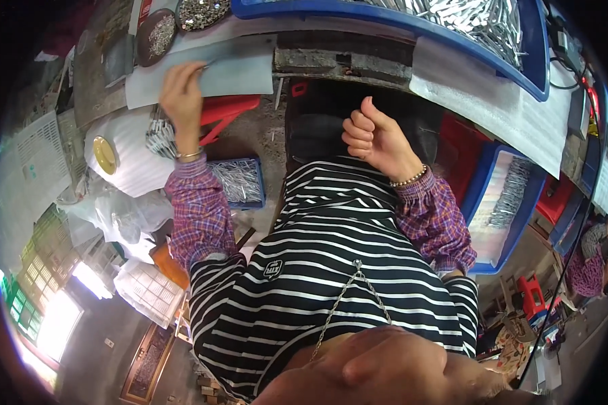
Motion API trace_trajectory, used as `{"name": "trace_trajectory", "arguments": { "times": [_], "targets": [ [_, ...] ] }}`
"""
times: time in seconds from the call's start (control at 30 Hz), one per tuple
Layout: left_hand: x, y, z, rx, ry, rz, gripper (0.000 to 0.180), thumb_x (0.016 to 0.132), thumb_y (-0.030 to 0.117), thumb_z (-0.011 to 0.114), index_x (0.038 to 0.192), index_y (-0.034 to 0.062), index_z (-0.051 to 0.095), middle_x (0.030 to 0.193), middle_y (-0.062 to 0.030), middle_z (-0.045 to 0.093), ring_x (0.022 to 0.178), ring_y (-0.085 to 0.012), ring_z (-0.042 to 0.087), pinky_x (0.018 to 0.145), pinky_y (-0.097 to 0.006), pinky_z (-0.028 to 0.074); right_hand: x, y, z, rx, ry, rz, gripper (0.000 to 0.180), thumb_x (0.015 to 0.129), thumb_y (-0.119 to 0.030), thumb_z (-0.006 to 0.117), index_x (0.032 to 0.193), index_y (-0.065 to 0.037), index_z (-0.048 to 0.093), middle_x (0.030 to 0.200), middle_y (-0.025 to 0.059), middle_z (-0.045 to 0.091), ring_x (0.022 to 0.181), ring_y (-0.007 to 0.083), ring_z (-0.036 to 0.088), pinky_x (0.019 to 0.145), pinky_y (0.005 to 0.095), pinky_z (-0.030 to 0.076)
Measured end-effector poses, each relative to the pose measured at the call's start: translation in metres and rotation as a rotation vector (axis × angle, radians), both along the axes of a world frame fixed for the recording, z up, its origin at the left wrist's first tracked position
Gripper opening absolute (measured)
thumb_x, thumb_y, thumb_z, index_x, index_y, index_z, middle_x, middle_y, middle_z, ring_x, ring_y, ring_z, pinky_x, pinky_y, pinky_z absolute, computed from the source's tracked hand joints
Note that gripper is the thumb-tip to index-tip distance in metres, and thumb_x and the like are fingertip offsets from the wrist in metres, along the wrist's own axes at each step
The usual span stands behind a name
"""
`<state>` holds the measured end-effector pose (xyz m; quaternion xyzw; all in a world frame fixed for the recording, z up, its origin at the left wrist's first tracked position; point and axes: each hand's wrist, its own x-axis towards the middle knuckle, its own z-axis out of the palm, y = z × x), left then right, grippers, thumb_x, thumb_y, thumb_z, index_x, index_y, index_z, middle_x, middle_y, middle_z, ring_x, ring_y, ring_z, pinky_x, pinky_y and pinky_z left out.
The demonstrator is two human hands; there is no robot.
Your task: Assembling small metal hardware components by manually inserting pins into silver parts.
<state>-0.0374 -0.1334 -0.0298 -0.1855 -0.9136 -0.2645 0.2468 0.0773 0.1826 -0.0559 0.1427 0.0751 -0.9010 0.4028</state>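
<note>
My left hand (182,94) is over a white sheet (240,71) on the workbench, its fingers pinched on a small thin dark piece at the fingertips, too small and blurred to name. Close by, a brown round dish (161,38) holds small shiny metal bits, and a second dish (203,12) holds more small metal parts. My right hand (378,138) is raised in front of my striped top, below the bench edge. Its fingers are curled in and the thumb points up; anything inside the palm is hidden. A large blue tray (385,25) of shiny metal strips lies ahead on the bench.
Blue bins of metal parts stand low at my left (262,185) and right (476,250). Loose metal strips (161,138) and a yellow dish (105,155) lie left of my left forearm. Red stools (226,111) sit under the bench. Another person (584,270) is at far right.
</note>
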Motion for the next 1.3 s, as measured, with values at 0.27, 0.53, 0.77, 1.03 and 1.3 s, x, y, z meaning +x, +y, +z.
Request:
{"name": "trace_trajectory", "arguments": {
  "times": [0.27, 0.53, 0.77, 1.03, 1.3],
  "targets": [
    [0.0, 0.067, -0.009, 0.09, -0.022, -0.157, 0.013, 0.071, 0.0, 0.064, 0.082, 0.0052, 0.064, 0.074, -0.0064, 0.057, 0.07, -0.0237, 0.054, 0.063, -0.032, 0.043, 0.006, 0.0, 0.0, -0.159, -0.026, -0.043, 0.052, 0.096, -0.045, 0.03, 0.055, -0.014, 0.032, 0.055, -0.0044, 0.028, 0.049, 0.007, 0.025, 0.043, 0.019, 0.025],
    [0.0, 0.074, -0.002, 0.081, -0.047, -0.116, 0.012, 0.072, -0.002, 0.063, 0.082, 0.0045, 0.064, 0.076, -0.007, 0.058, 0.072, -0.0243, 0.055, 0.065, -0.032, 0.043, 0.013, 0.007, -0.016, -0.469, 0.17, -0.183, 0.05, 0.081, -0.055, 0.052, 0.058, -0.013, 0.037, 0.059, -0.004, 0.032, 0.053, 0.006, 0.029, 0.046, 0.0176, 0.029],
    [0.016, 0.085, 0.016, 0.288, -0.142, -0.055, 0.011, 0.077, -0.004, 0.061, 0.085, 0.0023, 0.065, 0.081, -0.0063, 0.062, 0.073, -0.0173, 0.059, 0.066, -0.026, 0.046, 0.015, 0.008, -0.016, -0.479, 0.288, -0.149, 0.05, 0.077, -0.052, 0.06, 0.057, -0.013, 0.037, 0.059, -0.0042, 0.034, 0.054, 0.0063, 0.03, 0.047, 0.0174, 0.03],
    [0.047, 0.113, 0.024, 0.546, -0.448, -0.15, 0.007, 0.079, -0.001, 0.062, 0.085, 0.002, 0.065, 0.08, -0.0052, 0.062, 0.071, -0.012, 0.058, 0.063, -0.021, 0.044, 0.014, 0.007, -0.02, -0.466, 0.392, -0.116, 0.05, 0.078, -0.047, 0.062, 0.056, -0.011, 0.037, 0.058, -0.0031, 0.035, 0.053, 0.0077, 0.031, 0.047, 0.019, 0.031],
    [0.075, 0.144, 0.012, 0.589, -0.642, -0.359, 0.009, 0.075, -0.001, 0.062, 0.084, 0.0006, 0.065, 0.08, -0.0074, 0.062, 0.073, -0.0173, 0.06, 0.063, -0.025, 0.046, 0.012, 0.006, -0.006, 0.606, 0.2, -0.235, 0.016, 0.088, -0.02, 0.058, 0.086, -0.004, 0.058, 0.068, -0.0049, 0.046, 0.055, 0.0028, 0.037, 0.048, 0.0176, 0.028]
  ]
}}
